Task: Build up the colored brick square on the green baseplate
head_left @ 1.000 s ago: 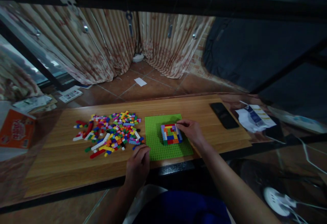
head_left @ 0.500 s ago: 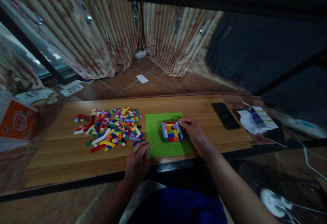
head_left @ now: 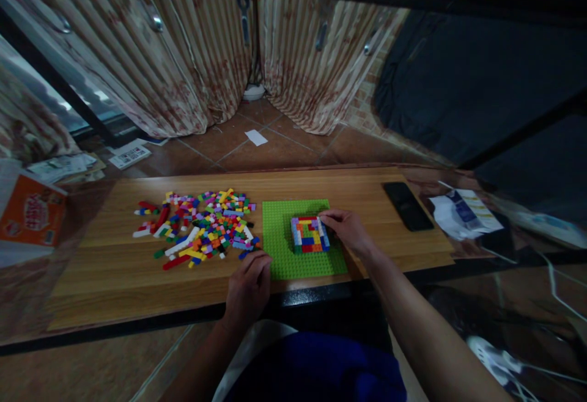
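A small block structure of multicoloured toy bricks point(head_left: 310, 235) stands on a green studded baseplate point(head_left: 277, 261). My right hand point(head_left: 346, 228) reaches in from the right, thumb and fingertips pinched on a toy brick at the structure's far right corner; the fingers partly cover that brick. Curled closed, my left hand point(head_left: 250, 280) rests on the table by the baseplate's near left corner. Whether it holds anything is hidden. Just beyond it lies a spread pile of loose toy bricks point(head_left: 211, 225) in many colours.
The wooden table point(head_left: 114, 292) bears a black phone point(head_left: 408, 206) on its right side. Past the right end lie crumpled papers point(head_left: 465, 214). An orange and white box point(head_left: 32, 212) stands off the left end. Striped curtains point(head_left: 192, 54) hang behind.
The whole view has shifted slightly. My right hand stays pinched at the structure's far right corner, and my left hand keeps its place by the baseplate.
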Demonstrator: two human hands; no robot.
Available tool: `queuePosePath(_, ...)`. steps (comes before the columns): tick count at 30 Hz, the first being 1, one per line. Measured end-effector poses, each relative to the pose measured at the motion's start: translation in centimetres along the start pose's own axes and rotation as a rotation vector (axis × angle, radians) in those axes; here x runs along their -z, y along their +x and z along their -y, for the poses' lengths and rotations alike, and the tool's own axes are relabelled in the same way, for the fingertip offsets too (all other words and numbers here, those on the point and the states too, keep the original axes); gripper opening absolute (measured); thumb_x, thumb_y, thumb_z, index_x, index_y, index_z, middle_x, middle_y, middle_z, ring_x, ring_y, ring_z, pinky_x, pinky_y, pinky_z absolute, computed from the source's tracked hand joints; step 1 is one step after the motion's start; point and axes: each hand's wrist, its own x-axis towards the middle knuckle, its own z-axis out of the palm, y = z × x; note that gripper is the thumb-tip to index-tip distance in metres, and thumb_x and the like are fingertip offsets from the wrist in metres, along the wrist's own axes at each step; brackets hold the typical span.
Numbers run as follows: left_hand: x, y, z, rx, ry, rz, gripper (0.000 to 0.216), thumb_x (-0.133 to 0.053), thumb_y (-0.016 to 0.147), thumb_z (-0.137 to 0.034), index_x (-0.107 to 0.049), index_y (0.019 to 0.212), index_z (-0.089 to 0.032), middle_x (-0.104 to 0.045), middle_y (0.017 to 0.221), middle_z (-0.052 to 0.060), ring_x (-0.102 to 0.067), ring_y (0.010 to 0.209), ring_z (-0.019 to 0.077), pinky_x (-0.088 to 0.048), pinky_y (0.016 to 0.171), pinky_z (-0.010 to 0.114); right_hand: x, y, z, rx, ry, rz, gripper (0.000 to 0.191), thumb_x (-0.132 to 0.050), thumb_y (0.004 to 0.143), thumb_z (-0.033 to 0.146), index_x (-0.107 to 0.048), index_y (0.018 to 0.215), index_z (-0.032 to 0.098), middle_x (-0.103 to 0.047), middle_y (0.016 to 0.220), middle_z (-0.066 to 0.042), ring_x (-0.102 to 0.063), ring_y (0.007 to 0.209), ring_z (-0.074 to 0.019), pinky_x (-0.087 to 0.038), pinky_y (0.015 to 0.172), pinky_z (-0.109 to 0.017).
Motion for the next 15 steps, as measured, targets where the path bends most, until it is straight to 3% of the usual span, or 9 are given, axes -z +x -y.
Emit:
queuePosePath(6,0.0,0.2,-0.2,-0.002,0.035,0.009,0.014,-0.05,0.091,-0.014,-0.062,0.093,-0.019,-0.067,0.095,0.005,-0.066,0.089,0.0146,-0.055,0.081,0.026,-0.2,0.2,-0.3,0.114,-0.042,0.024,0.027,-0.064,0.072,0.043,-0.072,0.073,0.018,-0.068,0.072,-0.002,-0.058,0.066,-0.0149,-0.044,0.062,-0.027)
queuePosePath(10,0.0,0.2,-0.2,0.002,0.035,0.009,0.015,-0.049,0.091,-0.014,-0.063,0.091,-0.019,-0.067,0.095,0.006,-0.066,0.089,0.0151,-0.056,0.081,0.027,-0.2,0.1,-0.8,0.088,-0.017,0.011,0.032,-0.064,0.073,0.049,-0.072,0.077,0.018,-0.068,0.072,-0.002,-0.056,0.063,-0.0144,-0.042,0.056,-0.026)
queuePosePath(15,-0.1,0.0,0.0,-0.022,0.027,-0.023,0.016,-0.049,0.09,-0.013,-0.063,0.092,-0.019,-0.067,0.095,0.006,-0.066,0.089,0.0152,-0.056,0.082,0.027,0.1,-1.4,-1.3,0.038,0.098,-0.217,0.048,-0.06,0.075,0.06,-0.071,0.09,0.017,-0.067,0.072,-0.004,-0.055,0.059,-0.0146,-0.044,0.053,-0.026)
